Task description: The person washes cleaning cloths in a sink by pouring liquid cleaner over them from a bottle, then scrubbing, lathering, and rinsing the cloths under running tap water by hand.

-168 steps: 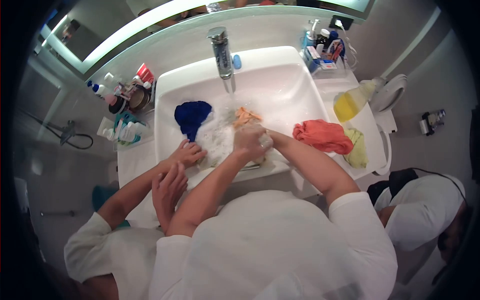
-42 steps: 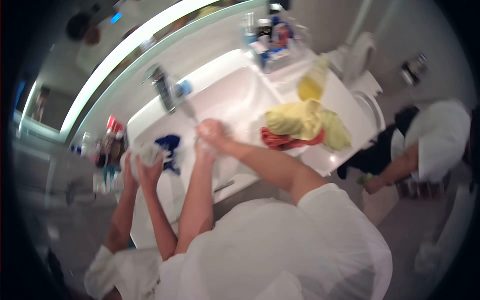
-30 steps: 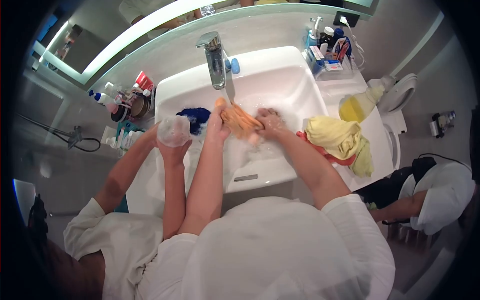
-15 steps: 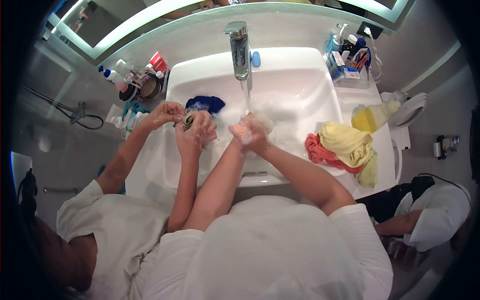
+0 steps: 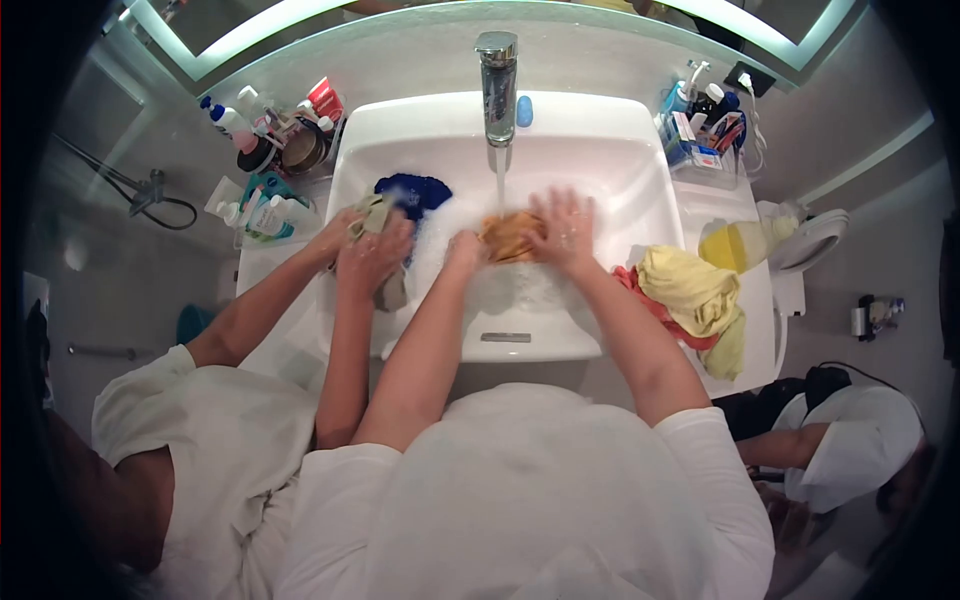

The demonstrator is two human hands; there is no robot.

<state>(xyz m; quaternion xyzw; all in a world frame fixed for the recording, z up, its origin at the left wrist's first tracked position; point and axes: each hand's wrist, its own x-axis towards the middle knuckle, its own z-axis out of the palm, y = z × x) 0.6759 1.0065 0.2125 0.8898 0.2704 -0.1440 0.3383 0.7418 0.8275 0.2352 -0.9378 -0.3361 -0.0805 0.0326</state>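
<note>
A wet orange cloth (image 5: 512, 238) lies spread in the white sink (image 5: 620, 130), below the stream from the tap (image 5: 498, 90). My left hand (image 5: 465, 254) is closed at the cloth's left edge, gripping it. My right hand (image 5: 567, 228) is open with fingers spread, slightly blurred, its thumb side at the cloth's right edge. On the left, another person's hands (image 5: 375, 255) work a grey-green cloth (image 5: 392, 290) over the basin. Behind them a dark blue cloth (image 5: 425, 195) lies in the sink among suds.
Yellow and red cloths (image 5: 690, 290) are heaped on the sink's right rim. Beyond them stands a bottle of yellow liquid (image 5: 735, 245). Toiletries (image 5: 300, 150) crowd the left counter; a toiletry box (image 5: 705, 135) is at the right. Another person (image 5: 850, 430) is at the lower right.
My hands have moved apart; the orange cloth, bunched between them before, now lies spread out. My right hand has opened and moved right. The other person's grey-green cloth hangs more unfolded.
</note>
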